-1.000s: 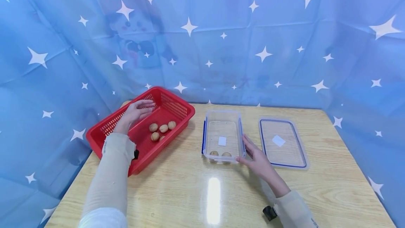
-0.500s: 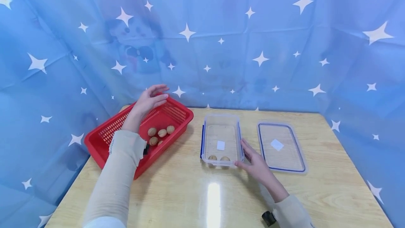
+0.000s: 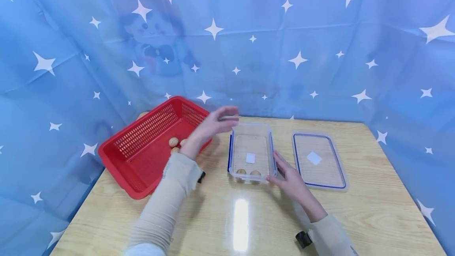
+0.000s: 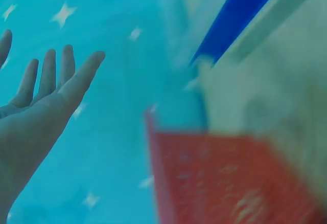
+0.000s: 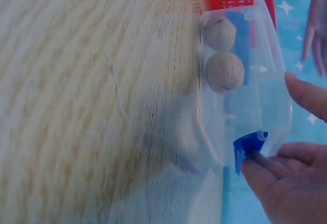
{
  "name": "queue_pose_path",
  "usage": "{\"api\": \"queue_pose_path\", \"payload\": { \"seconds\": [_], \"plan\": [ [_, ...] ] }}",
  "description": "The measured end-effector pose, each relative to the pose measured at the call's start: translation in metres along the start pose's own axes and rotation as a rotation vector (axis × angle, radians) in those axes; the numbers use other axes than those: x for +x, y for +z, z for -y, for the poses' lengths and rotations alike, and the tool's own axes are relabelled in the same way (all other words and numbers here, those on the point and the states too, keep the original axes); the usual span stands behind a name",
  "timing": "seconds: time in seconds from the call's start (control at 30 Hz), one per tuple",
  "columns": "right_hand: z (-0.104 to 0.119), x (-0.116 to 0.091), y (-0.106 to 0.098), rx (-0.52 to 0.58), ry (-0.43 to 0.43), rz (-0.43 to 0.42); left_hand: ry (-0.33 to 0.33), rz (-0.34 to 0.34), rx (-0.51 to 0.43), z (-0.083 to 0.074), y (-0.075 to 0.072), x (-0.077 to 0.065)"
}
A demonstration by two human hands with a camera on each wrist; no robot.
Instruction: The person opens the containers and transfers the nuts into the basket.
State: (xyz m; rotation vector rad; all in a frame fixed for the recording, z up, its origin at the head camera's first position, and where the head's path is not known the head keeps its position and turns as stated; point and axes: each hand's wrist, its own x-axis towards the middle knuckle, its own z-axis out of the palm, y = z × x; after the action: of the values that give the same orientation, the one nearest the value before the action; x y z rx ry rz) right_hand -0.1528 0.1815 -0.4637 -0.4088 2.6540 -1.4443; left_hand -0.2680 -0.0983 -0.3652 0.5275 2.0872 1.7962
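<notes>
My left hand point(image 3: 215, 123) is in the air between the red basket point(image 3: 142, 159) and the clear plastic container point(image 3: 252, 145), near the container's far left corner. Its fingers look extended in the left wrist view, with nothing seen in the palm point(image 4: 36, 127). My right hand point(image 3: 293, 183) grips the container's near right corner, thumb at the front, fingers on the side by a blue latch point(image 5: 250, 144). Inside the container, two walnuts point(image 5: 225, 73) lie along its near end. More walnuts point(image 3: 173, 142) sit in the basket, partly hidden behind the left forearm.
Right of the container, a clear lid point(image 3: 316, 173) with a blue seal lies flat on the wooden table point(image 3: 213, 224). A blue star-patterned curtain point(image 3: 241, 50) hangs behind and at the sides. Something tan point(image 3: 143, 114) peeks out behind the basket.
My left hand has moved right, from over the basket to beside the container. The right hand has stayed at the container's corner, and two walnuts remain visible inside throughout.
</notes>
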Motion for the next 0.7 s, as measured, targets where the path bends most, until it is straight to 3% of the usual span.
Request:
{"api": "queue_pose_path", "payload": {
  "seconds": [0.13,0.27,0.33,0.43,0.53,0.7],
  "plan": [
    [-0.003,0.002,0.000,0.016,-0.007,-0.007,-0.063,0.175,-0.010,0.035,0.041,0.006],
    [-0.006,0.001,0.000,0.018,0.002,-0.002,-0.174,0.372,0.066,0.065,0.076,0.008],
    [-0.006,0.001,-0.001,0.003,0.013,0.005,-0.224,0.433,0.116,0.073,0.088,0.010],
    [-0.004,0.001,-0.001,-0.018,0.016,0.009,-0.248,0.469,0.159,0.080,0.098,0.015],
    [-0.002,0.000,-0.001,-0.017,0.005,0.001,-0.239,0.462,0.225,0.083,0.103,0.018],
    [-0.001,-0.002,0.000,-0.006,-0.002,-0.007,-0.257,0.453,0.210,0.087,0.106,0.019]
  ]
}}
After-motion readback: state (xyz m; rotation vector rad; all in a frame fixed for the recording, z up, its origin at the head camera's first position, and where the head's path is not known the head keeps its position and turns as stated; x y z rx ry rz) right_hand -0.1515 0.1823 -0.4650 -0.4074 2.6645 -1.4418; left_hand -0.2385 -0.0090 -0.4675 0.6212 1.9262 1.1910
